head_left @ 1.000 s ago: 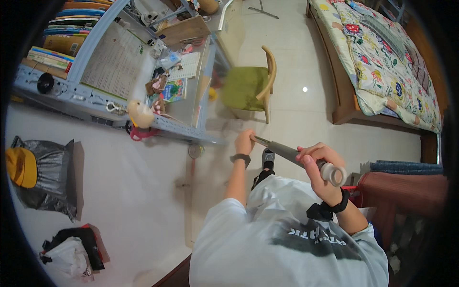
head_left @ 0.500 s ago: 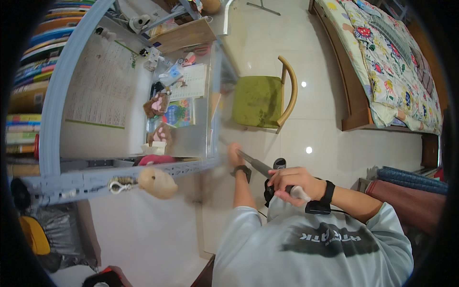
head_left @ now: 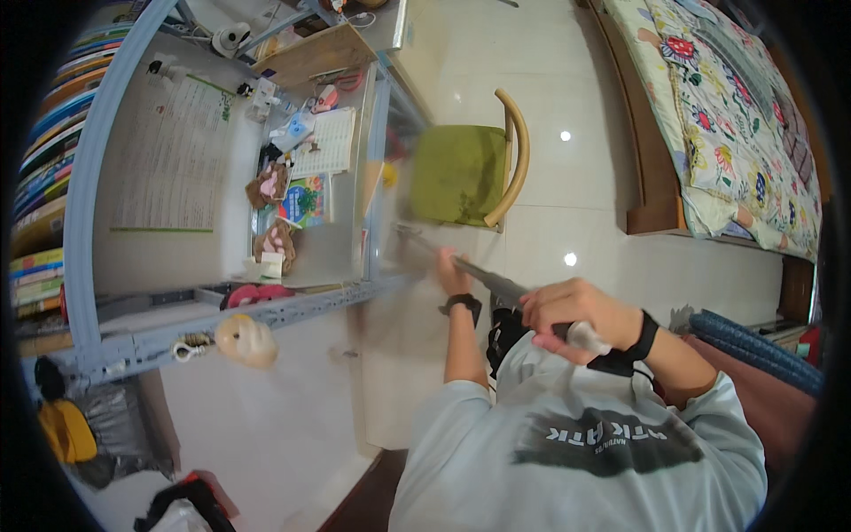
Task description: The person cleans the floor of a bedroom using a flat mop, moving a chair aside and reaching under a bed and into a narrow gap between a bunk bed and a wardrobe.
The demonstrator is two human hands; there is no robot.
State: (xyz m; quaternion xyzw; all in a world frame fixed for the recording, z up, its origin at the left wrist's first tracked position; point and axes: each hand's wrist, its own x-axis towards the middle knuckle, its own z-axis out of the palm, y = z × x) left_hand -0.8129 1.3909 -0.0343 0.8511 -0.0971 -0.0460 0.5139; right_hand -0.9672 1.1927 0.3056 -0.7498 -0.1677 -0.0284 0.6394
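Note:
Both my hands grip a long grey pole that slants from near my chest toward the floor beside the desk. My right hand is closed round its upper part, close to a pale end piece. Farther down, my left hand wraps round the thinner stretch. Beyond it the pole runs on to about the desk's front edge, where its lower end is blurred and I cannot make out what it carries. A green-seated chair stands just past that end, apart from my hands.
To the left is a blue-framed desk with papers, a book and brown plush things on it. A beige hanging ornament dangles from its near frame. At the right are a bed with a floral cover and a rolled blue mat.
My view has shifted, so the desk and chair sit farther left. My left hand has moved slightly right and away from me. More of the pole's lower stretch shows. Both hands keep their grip.

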